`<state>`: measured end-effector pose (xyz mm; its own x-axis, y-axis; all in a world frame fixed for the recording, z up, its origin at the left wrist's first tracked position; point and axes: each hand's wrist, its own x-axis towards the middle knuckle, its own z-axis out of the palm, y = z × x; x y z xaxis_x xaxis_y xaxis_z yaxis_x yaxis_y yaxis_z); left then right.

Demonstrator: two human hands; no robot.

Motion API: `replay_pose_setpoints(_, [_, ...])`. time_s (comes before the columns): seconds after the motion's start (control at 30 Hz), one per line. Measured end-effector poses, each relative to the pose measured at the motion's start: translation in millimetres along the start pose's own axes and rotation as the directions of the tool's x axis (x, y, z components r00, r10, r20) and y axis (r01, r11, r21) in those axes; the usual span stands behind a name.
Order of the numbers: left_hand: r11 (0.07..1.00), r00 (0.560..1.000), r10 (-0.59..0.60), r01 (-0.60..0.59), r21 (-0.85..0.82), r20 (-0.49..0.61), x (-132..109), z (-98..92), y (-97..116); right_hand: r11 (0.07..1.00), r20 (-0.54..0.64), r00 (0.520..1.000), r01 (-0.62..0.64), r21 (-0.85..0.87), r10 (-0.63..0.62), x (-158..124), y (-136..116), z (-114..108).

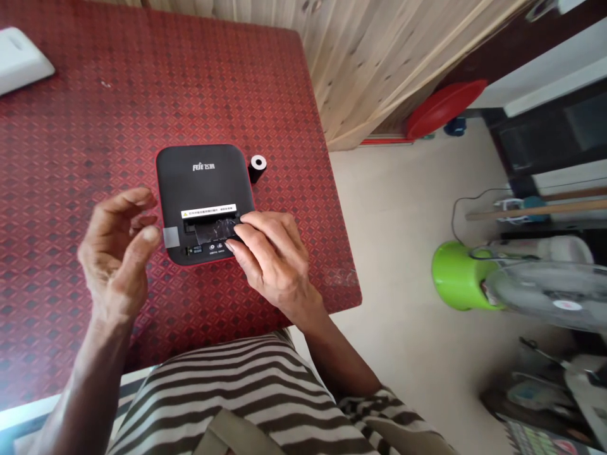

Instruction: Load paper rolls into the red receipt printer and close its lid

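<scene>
A flat black receipt printer (203, 189) with a red rim lies on the patterned red table. A white label (208, 211) with a warning mark runs above its slot. Out of the slot comes a dark, shiny strip (208, 231). My right hand (275, 253) pinches the strip's right end between thumb and fingers, close to the printer's right edge. My left hand (118, 246) is apart from the printer on its left side, fingers curved and spread with nothing in them. A bit of clear tape (171, 237) sticks to the printer's lower left edge.
A small paper roll (258, 165), dark outside with a white end, stands by the printer's right side. At the table's far left is a white object (21, 60). On the floor to the right are a green bucket (455, 275) and a fan (559, 294).
</scene>
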<state>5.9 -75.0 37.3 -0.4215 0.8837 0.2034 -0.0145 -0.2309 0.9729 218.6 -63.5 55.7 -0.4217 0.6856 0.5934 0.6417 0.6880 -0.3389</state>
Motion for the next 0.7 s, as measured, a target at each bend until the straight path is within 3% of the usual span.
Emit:
replay_pose_setpoints(0.1, [0.988, 0.987, -0.153, 0.154, -0.003, 0.053, -10.5, -0.4, -3.9, 0.999, -0.014, 0.999, -0.04, 0.01, 0.04, 2.0, -3.3, 1.6])
replay_pose_setpoints(0.37, [0.98, 0.988, -0.156, 0.155, 0.122, -0.001, -18.4, 5.6, 2.7, 0.999, -0.055, 0.997, -0.047, -0.006, 0.047, 1.2, -7.5, 4.8])
replay_pose_setpoints(0.7, [0.966, 0.963, -0.259, 0.258, -0.02, -0.076, -18.9, 15.8, 5.5, 0.999, -0.086, 0.996, -0.038, -0.008, 0.037, -6.5, -8.1, 5.6])
